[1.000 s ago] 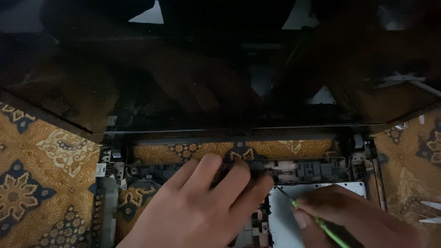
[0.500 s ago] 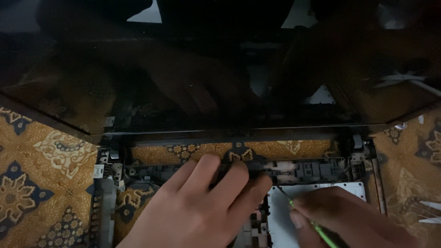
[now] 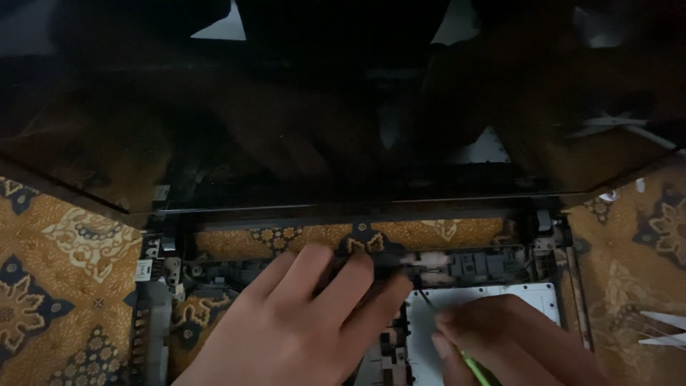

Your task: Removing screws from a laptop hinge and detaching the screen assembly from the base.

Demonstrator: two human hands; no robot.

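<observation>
An opened laptop lies in front of me, its dark glossy screen (image 3: 343, 107) tilted back and mirroring my hands. The stripped black base frame (image 3: 153, 314) shows the patterned cloth through its gaps. My left hand (image 3: 300, 329) rests flat on the frame's middle, fingertips at the black strip below the hinge. My right hand (image 3: 514, 339) grips a thin green tool (image 3: 473, 366), whose dark tip (image 3: 426, 300) touches the frame just above a white panel (image 3: 493, 297).
A brown and gold patterned cloth (image 3: 64, 286) covers the surface under and around the laptop. The right hinge (image 3: 543, 225) stands at the screen's corner. White pointed pieces (image 3: 661, 329) lie at the far right edge.
My right hand has slid slightly left and up with the green tool. My left hand stays in place on the frame.
</observation>
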